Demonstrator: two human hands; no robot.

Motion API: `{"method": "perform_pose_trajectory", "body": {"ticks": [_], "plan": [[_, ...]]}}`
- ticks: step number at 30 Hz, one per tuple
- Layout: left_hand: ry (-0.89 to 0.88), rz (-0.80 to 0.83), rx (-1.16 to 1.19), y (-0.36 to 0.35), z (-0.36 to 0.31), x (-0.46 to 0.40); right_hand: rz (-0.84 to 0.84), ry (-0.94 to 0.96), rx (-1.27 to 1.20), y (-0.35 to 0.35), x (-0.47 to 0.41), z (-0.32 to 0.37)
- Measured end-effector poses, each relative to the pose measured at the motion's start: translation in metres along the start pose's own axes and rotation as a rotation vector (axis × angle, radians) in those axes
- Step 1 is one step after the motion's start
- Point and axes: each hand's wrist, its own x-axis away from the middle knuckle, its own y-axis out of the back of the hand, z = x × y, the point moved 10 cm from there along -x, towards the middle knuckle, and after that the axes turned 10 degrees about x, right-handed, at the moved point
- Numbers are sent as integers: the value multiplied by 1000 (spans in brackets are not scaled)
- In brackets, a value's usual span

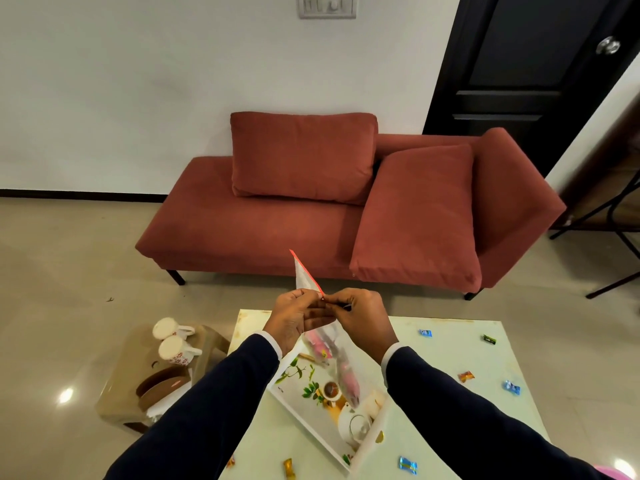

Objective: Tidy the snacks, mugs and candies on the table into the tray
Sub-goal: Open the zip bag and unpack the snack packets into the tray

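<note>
Both hands pinched the red-edged top of a clear snack bag (330,344): left hand (294,315), right hand (363,318). Bag hung above the printed tray (304,386) on the surface (450,410). Wrapped candies (465,376) lay scattered on the surface; two mugs (175,341) stood on a side stool (117,393).

Clear snack bag (332,344) hangs above floral tray (304,386); candies (512,387) scattered.

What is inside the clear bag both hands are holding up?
The clear zip bag shows pink pieces inside, hanging above the tray. What they are cannot be told; the left hand and right hand cover its upper part.
</note>
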Motion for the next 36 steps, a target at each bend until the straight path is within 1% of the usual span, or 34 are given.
{"method": "perform_pose_trajectory", "body": {"ticks": [2, 4, 9, 12, 18, 23, 25, 28, 33, 35, 36], "plan": [[2, -4, -12, 0, 0, 0, 6, 2, -3, 1, 0, 1], [-1, -3, -18, -1, 0, 0, 10, -31, -56, 2, 0, -2], [-7, 7, -33, -2, 6, 4, 28, -206, -286, -2, 1, -24], [-19, 26, -72, -3, 9, 8, 51, -271, -305, -7, 0, -33], [-35, 13, -160, 1, 10, 11, 89, -334, -280, -14, 0, -38], [3, 43, -180, 4, 15, 9, 177, -405, -382, -28, 3, -48], [12, 65, -156, 3, 15, 8, 195, -404, -384, -32, 6, -48], [28, 85, -113, 0, 16, 8, 164, -357, -306, -30, 7, -45], [38, 109, -303, 3, 24, 6, 190, -297, -354, -29, 10, -39], [16, 127, -330, 5, 20, 7, 186, -286, -324, -21, 7, -42], [-5, 105, -355, 11, 14, 6, 159, -268, -283, -12, 2, -46]]}}
